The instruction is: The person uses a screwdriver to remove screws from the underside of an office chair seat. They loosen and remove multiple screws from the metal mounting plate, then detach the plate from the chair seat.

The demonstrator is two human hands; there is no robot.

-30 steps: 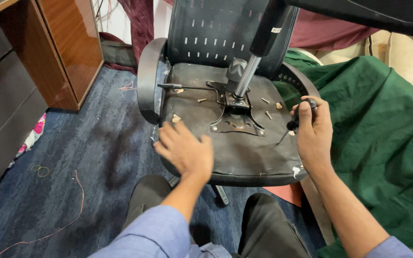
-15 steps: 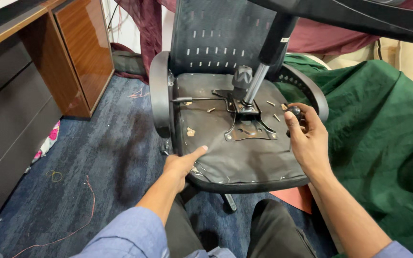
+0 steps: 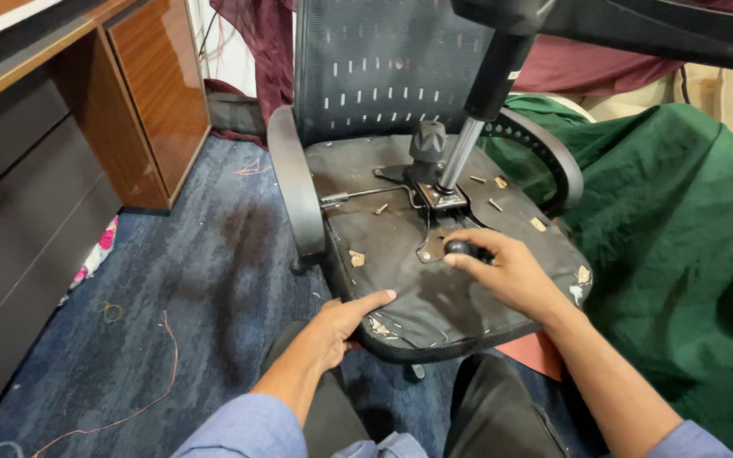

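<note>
An office chair lies tipped over on a blue carpet (image 3: 171,280), the black underside of its seat (image 3: 434,288) facing up, its gas cylinder (image 3: 468,140) sticking out from the metal mechanism plate (image 3: 439,203) in the middle. The person's right hand (image 3: 515,271) rests on the seat just below that plate, fingers clamped around a small black knob (image 3: 458,248). The left hand (image 3: 341,326) grips the seat's near edge, thumb on top, fingers curled under; a green cloth (image 3: 680,246) lies to the right, a wooden cabinet (image 3: 150,93) to the left.
</note>
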